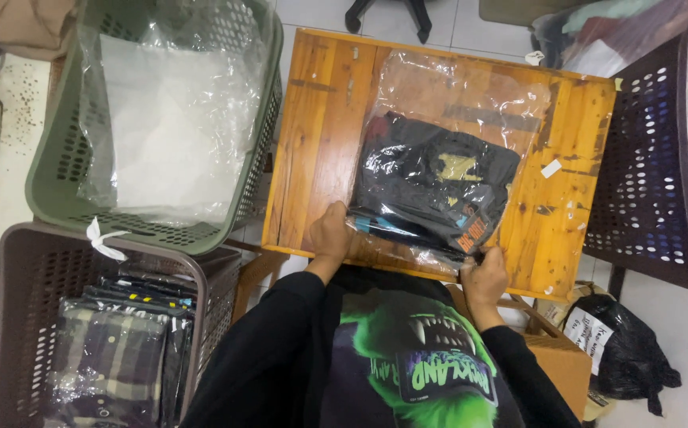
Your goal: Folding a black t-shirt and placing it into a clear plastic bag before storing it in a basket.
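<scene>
A folded black garment with a yellow print [431, 186] lay inside a clear plastic bag [455, 103] on the small orange-brown wooden tabletop [312, 135]. The bag's long axis ran from the person's near edge toward the far edge, tilted a little to the right, with the garment filling the near half and the empty, crinkled part of the bag reaching toward the far edge. The garment's near edge ran slantwise, lower on the right than on the left.

The left hand [331, 231] rested at the near left corner of the bag, fingers curled over the plastic and pinching its edge. The right hand [482, 273] was closed on the near right corner of the bag, at the tabletop's near edge; how tightly it pinched was hard to tell from this angle. Both sleeves were black.

To the left of the tabletop stood a green perforated plastic basket [54, 178] holding a large clear bag with white contents [165, 119]. Nearer the person on the left was a brown perforated plastic basket [30, 261] with bagged folded garments, the top one plaid [110, 361]. Another brown perforated basket [645, 174] stood to the right of the tabletop, and a black plastic bag [629, 353] lay on the floor below it, beside a cardboard box [562, 364]
</scene>
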